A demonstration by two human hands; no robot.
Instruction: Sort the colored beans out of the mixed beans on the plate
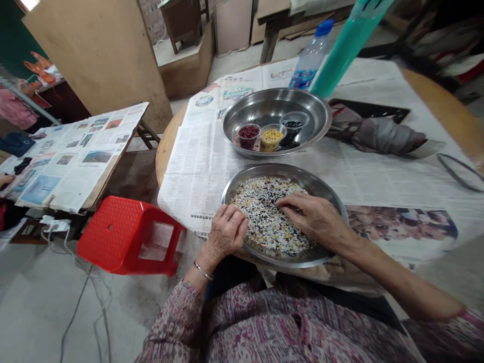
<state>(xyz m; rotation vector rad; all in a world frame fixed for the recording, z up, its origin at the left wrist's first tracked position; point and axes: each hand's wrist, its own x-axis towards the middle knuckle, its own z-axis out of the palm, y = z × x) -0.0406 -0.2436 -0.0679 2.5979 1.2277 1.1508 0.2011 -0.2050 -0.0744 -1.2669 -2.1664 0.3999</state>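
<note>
Low in front of me is a shallow steel basin [324, 187] spread with mixed white, yellow, black and dark red grains and beans [264, 214]. My right hand [315, 219] reaches in from the right, fingers pinched together at the mix; what they hold is too small to see. At the basin's left rim rests my left hand [226, 231], fingers curled closed, their contents hidden. A second steel basin [245, 108] behind holds clear cups: one of dark red beans [248, 137], one of yellow kernels [270, 139] and one of black beans [293, 126].
Newspaper [189, 166] covers the round table. Behind the far basin stand a blue-capped bottle [307, 60] and a tall green container [338, 55]. A grey cloth bundle [381, 132] lies to the right. A red plastic stool [117, 234] is on the left, by another newspaper-covered table [86, 156].
</note>
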